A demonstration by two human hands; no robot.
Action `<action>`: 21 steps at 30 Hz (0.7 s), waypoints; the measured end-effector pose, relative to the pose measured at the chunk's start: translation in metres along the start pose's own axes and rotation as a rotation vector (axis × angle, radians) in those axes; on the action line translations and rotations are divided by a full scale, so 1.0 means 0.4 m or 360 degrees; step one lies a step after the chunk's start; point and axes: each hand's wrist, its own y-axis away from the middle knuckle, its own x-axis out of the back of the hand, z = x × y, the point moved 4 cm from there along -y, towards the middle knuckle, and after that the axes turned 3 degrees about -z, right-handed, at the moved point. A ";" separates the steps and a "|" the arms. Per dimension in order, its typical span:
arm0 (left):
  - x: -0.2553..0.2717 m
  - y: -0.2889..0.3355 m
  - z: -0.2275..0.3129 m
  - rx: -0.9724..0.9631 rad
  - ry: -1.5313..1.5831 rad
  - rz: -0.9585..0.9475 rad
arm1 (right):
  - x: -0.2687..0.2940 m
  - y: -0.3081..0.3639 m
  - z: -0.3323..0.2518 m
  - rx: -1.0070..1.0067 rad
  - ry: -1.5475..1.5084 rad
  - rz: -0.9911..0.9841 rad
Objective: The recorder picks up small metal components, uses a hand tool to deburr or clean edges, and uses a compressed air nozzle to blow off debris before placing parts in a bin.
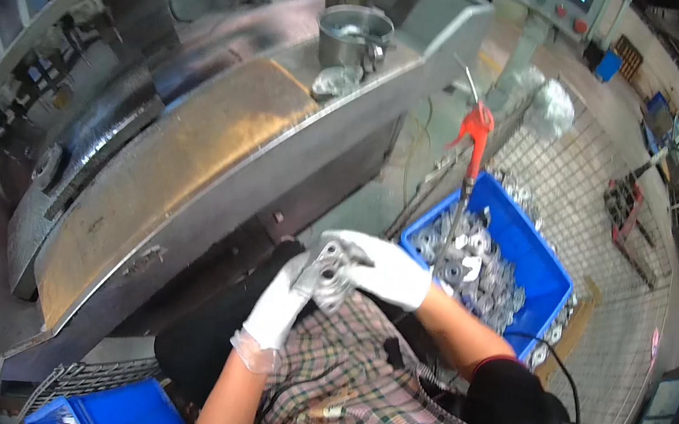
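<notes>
Left hand (280, 303), gloved and raised with fingers curled, and right hand (383, 269), bent inward, are both closed on a metal casting (330, 272) held above the checked apron (385, 390), beside the blue bin (543, 264).

Two gloved hands show, the left hand (280, 303) and the right hand (384, 268), with one metal casting (330, 272) between them. Two steel pots (354, 35) stand on the machine top. Two blue bins are in view: one bin (523, 253) heaped with castings too many to count, and a second bin (126, 415) at the lower edge. One red-handled air gun (475, 131) hangs above.
</notes>
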 end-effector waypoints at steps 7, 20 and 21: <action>0.130 0.058 0.081 0.0359 -0.0573 0.0206 | 0.256 0.179 -0.067 -0.0937 0.1479 -0.0044; 0.324 0.324 0.441 0.0570 -0.1969 0.0140 | 0.127 -0.056 -0.175 0.0167 0.1571 0.0163; 0.327 0.363 0.465 0.0639 -0.1953 0.0139 | 0.077 -0.099 -0.203 0.0289 0.1515 0.0082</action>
